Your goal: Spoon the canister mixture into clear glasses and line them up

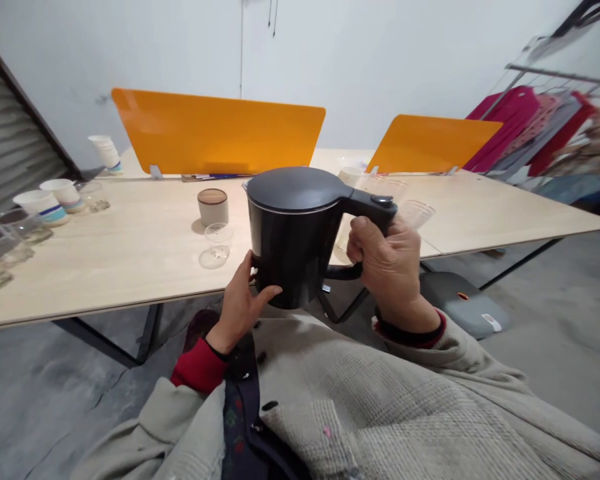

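Observation:
A black electric kettle (296, 250) with its lid closed is held upright in front of my body, above the table's near edge. My right hand (387, 267) is closed around its handle, the thumb lying near the top. Against the lower left side of the kettle rests my left hand (243, 300), its thumb across the front and its other fingers partly hidden behind the body. Left of the kettle, a small clear cup (216, 247) stands on the table close to a beige cup (213, 210) with a brown top.
Paper cups (41, 205) and several clear cups (25, 227) line the left end of the wooden table (130, 247). More clear cups (415, 213) stand behind my right hand. Orange dividers (220, 133) rise at the back. A grey stool (463, 303) is at right.

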`<state>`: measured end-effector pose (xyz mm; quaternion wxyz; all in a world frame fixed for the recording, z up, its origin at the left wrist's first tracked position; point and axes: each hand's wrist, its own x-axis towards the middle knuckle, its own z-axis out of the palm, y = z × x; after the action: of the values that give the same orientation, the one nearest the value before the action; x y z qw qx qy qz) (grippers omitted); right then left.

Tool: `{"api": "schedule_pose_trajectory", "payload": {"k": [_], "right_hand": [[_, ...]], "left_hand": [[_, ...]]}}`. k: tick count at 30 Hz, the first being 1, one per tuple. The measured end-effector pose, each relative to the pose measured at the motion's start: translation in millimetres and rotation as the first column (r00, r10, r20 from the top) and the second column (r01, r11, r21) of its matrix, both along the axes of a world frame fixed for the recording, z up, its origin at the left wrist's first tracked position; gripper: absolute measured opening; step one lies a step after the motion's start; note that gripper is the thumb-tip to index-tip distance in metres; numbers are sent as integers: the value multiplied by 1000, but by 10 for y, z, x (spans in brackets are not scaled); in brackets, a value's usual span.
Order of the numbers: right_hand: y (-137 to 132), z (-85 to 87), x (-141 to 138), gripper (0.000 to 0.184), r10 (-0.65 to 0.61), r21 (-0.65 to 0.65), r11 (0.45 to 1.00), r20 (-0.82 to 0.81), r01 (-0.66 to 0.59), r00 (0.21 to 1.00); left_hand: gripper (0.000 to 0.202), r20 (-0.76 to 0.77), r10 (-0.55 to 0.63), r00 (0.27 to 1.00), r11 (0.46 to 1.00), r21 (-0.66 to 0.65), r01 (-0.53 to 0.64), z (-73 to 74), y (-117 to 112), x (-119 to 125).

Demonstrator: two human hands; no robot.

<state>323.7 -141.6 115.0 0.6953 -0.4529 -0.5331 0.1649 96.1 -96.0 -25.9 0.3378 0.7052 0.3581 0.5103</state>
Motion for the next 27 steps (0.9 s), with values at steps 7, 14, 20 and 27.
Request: {"api": "schedule_pose_trajectory", "payload": {"k": [7, 14, 20, 27], "right_hand": [[-13, 297, 92, 39, 28, -24, 999, 123, -26, 992], [132, 618, 0, 24, 50, -98, 995, 336, -18, 940], [294, 822, -148, 24, 92, -167, 986, 467, -15, 879], [576, 928, -284, 25, 120, -253, 967, 531, 22, 839]], "left_hand": [[83, 108, -27, 994, 996, -87, 37, 159, -229, 261], [71, 342, -100, 934, 968, -182, 171, 213, -258, 461], [76, 457, -80, 886, 932, -280, 229, 221, -243, 543], [81, 503, -50, 863, 921, -311, 235, 254, -144, 535]]}}
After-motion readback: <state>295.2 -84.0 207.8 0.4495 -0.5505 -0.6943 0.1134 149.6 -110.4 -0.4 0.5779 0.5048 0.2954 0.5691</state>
